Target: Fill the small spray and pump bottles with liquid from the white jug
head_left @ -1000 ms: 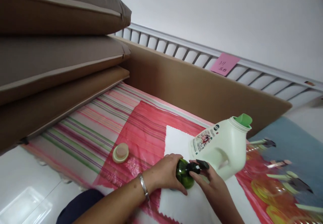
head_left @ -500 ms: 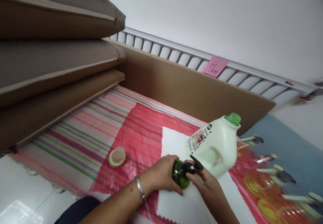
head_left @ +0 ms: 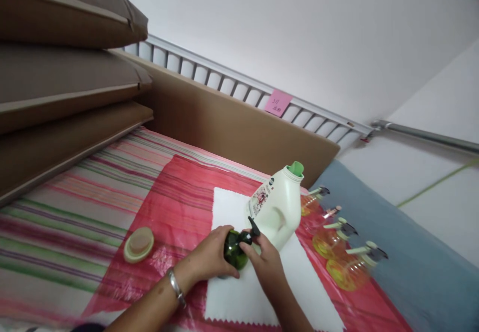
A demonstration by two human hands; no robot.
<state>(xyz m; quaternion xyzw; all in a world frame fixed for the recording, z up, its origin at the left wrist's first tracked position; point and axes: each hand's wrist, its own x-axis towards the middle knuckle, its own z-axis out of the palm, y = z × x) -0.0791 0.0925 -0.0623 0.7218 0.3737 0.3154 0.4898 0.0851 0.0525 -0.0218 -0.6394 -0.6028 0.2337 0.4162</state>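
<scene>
My left hand (head_left: 209, 258) is wrapped round a small dark green spray bottle (head_left: 234, 248) that rests on a white cloth (head_left: 243, 292). My right hand (head_left: 265, 261) grips the bottle's black spray head (head_left: 251, 231) with closed fingers. Just behind the hands stands a large cream jug (head_left: 277, 209) with a green open spout and a printed label. The jug's round cap (head_left: 138, 244) lies apart to the left on the red sheet.
Three clear yellow-tinted spray bottles (head_left: 339, 252) lie in a row to the right of the jug. A red plastic sheet (head_left: 175, 207) covers a striped mat. Brown cushions (head_left: 63, 67) are stacked at the left, a cardboard panel (head_left: 239, 132) stands behind.
The view has swung to the right and pulled back, revealing the row of yellow bottles. Both hands stay on the green bottle, the right one still on the spray head.
</scene>
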